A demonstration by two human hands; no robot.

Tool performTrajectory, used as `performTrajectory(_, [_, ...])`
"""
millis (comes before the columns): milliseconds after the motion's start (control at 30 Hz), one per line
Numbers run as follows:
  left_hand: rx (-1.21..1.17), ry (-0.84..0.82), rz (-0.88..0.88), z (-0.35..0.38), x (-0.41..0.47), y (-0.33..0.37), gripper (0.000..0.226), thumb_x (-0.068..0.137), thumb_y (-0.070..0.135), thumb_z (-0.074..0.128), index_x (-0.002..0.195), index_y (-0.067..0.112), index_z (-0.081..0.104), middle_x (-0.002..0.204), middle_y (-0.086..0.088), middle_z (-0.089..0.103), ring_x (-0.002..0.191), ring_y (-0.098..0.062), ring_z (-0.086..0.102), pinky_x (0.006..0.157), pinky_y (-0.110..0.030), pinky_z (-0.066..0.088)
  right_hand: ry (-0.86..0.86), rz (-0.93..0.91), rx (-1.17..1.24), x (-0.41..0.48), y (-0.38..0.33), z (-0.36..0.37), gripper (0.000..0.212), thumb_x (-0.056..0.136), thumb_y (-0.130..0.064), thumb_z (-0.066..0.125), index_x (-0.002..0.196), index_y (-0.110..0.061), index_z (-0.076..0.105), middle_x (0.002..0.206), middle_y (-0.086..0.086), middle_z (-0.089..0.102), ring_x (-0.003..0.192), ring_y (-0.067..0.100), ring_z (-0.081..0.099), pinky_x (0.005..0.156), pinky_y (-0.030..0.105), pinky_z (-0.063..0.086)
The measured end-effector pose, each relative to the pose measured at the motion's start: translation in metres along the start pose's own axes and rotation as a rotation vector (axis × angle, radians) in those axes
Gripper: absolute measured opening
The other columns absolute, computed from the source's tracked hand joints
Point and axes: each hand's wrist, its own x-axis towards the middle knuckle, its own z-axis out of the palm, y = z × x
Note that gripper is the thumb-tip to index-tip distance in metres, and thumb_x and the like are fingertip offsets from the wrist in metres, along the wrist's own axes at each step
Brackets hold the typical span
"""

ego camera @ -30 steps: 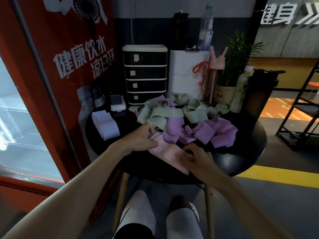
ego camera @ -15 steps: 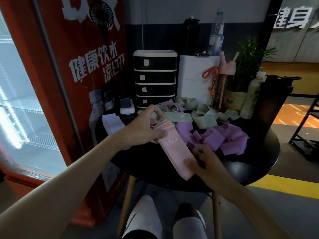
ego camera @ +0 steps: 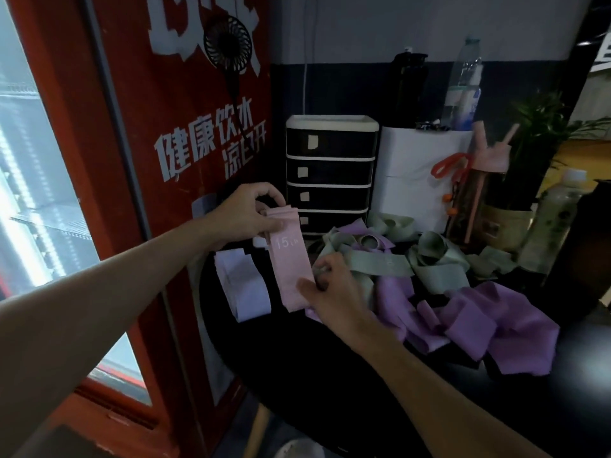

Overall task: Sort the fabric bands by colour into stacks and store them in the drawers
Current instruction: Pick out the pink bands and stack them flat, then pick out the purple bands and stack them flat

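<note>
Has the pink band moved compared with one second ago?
Yes. The pink band has gone from the near edge of the table up and left, toward the drawer unit, beside the white stack.

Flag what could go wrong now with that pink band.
The pink band is held just beside the pale stack; set down loosely, it could overlap it and mix colours. The right hand, beside the tangled green bands and purple bands, might drag one along. The drawers look closed, with both hands busy.
</note>
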Motion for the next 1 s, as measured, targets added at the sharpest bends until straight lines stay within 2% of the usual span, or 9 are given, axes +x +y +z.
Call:
performTrajectory(133, [0.046,-0.043,-0.016,-0.004,0.029,-0.023,0.029,0.08,0.004,0.08,0.098,0.018,0.063,0.097,-0.024,0.067,0.076,-0.022,0.063,0.063,-0.024,0.055,0.007,0.037,-0.128,0.03,0.01,0.017,0.028,0.085,-0.031,0.066,0.095,-0.033,0.039,0.07,-0.014,0.055,0.081,0.018,0.058,0.096,0.05,0.043])
performTrajectory(333, [0.045,-0.146,-0.115,-0.002,0.058,-0.056,0.029,0.082,0.002,0.077,0.104,0.013,0.062,0.09,-0.018,0.067,0.076,-0.024,0.067,0.073,-0.038,0.061,-0.073,0.07,-0.213,0.05,0.028,0.033,0.029,0.089,-0.037,0.06,0.105,-0.034,0.035,0.09,-0.01,0.06,0.105,0.021,0.057,0.105,0.046,0.033])
performTrajectory(433, [0.035,-0.169,-0.142,0.008,0.063,-0.071,0.027,0.083,0.0,0.075,0.103,0.013,0.061,0.088,-0.014,0.066,0.073,-0.018,0.066,0.067,-0.028,0.061,-0.038,-0.027,-0.469,0.043,0.035,0.038,0.033,0.095,-0.045,0.045,0.123,-0.028,0.04,0.116,-0.003,0.06,0.12,0.021,0.044,0.098,0.036,0.022])
performTrajectory(533, [0.08,-0.179,-0.156,0.016,0.067,-0.083,0.029,0.085,0.0,0.075,0.109,0.008,0.061,0.088,-0.011,0.064,0.071,-0.014,0.064,0.065,-0.025,0.058,-0.003,-0.147,-0.587,0.035,0.038,0.04,0.057,0.086,-0.055,0.024,0.136,-0.031,0.036,0.132,-0.005,0.049,0.122,0.021,0.04,0.098,0.038,0.026])
performTrajectory(600, [0.151,-0.189,-0.136,0.021,0.07,-0.087,0.03,0.084,0.002,0.075,0.11,0.007,0.061,0.088,-0.005,0.062,0.073,-0.013,0.061,0.066,-0.023,0.056,-0.038,-0.207,-0.583,0.033,0.041,0.039,0.049,0.088,-0.052,0.034,0.134,-0.035,0.04,0.134,-0.007,0.045,0.123,0.019,0.041,0.1,0.037,0.028])
performTrajectory(700, [0.328,-0.18,-0.056,0.027,0.07,-0.09,0.033,0.083,0.008,0.077,0.113,0.009,0.062,0.101,0.001,0.059,0.085,-0.012,0.056,0.063,-0.01,0.045,-0.072,-0.256,-0.617,0.033,0.045,0.037,0.031,0.092,-0.042,0.052,0.123,-0.038,0.052,0.13,-0.013,0.043,0.122,0.013,0.042,0.101,0.034,0.026])
performTrajectory(767, [0.435,-0.188,-0.003,0.027,0.069,-0.091,0.037,0.083,0.014,0.079,0.116,0.01,0.061,0.11,-0.002,0.059,0.091,-0.013,0.055,0.07,-0.018,0.045,-0.071,-0.262,-0.624,0.033,0.047,0.037,0.03,0.092,-0.04,0.052,0.122,-0.038,0.054,0.129,-0.015,0.044,0.12,0.011,0.043,0.103,0.033,0.027])
performTrajectory(900, [0.569,-0.128,0.141,0.022,0.059,-0.084,0.031,0.085,0.015,0.074,0.113,0.011,0.062,0.107,-0.001,0.056,0.096,-0.017,0.054,0.082,-0.032,0.048,-0.062,-0.281,-0.622,0.033,0.048,0.037,0.03,0.092,-0.038,0.053,0.122,-0.038,0.054,0.127,-0.015,0.046,0.118,0.013,0.044,0.101,0.034,0.028])
performTrajectory(1000, [0.56,-0.248,0.178,0.027,0.047,-0.075,0.017,0.088,0.016,0.07,0.105,0.014,0.071,0.098,0.005,0.067,0.084,0.001,0.059,0.074,-0.019,0.048,-0.045,-0.298,-0.632,0.033,0.048,0.037,0.031,0.091,-0.038,0.055,0.121,-0.036,0.056,0.126,-0.012,0.048,0.116,0.016,0.045,0.099,0.035,0.028])
